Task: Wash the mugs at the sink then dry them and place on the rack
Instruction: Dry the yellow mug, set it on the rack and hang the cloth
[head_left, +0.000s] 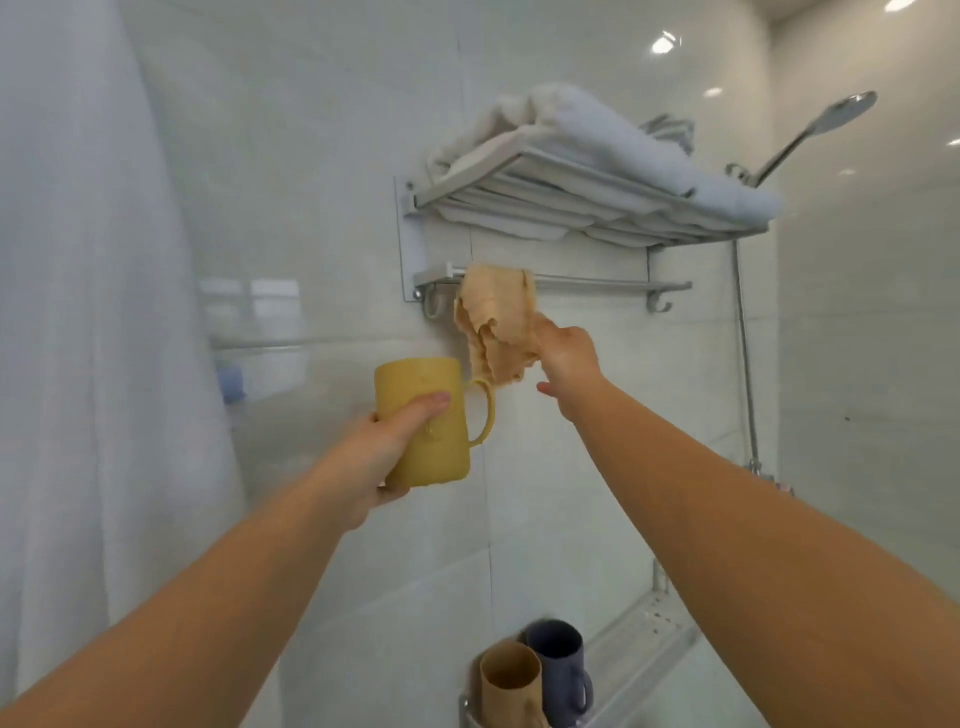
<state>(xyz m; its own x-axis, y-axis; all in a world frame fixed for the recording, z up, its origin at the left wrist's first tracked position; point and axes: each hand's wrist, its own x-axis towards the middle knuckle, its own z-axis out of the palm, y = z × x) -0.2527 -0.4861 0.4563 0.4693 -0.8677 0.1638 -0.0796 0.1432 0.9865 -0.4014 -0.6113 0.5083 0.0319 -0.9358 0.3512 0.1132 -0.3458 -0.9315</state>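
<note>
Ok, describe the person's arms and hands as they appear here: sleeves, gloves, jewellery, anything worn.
Both forearms are bare right up to the bottom edge of the picture; no sleeve shows. The left hand and the right hand wear no gloves. No watch, bracelet or ring is visible on either, though the picture is somewhat blurred.

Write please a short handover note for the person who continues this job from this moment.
Left hand grips the yellow plastic mug by its body, held up in the air.
Right hand holds the crumpled beige cloth, which hangs on the metal towel bar.
A tan mug and a dark blue-grey mug already stand on the lower metal wall rack.
Left: dry the yellow mug if needed and set it on that rack.
</note>
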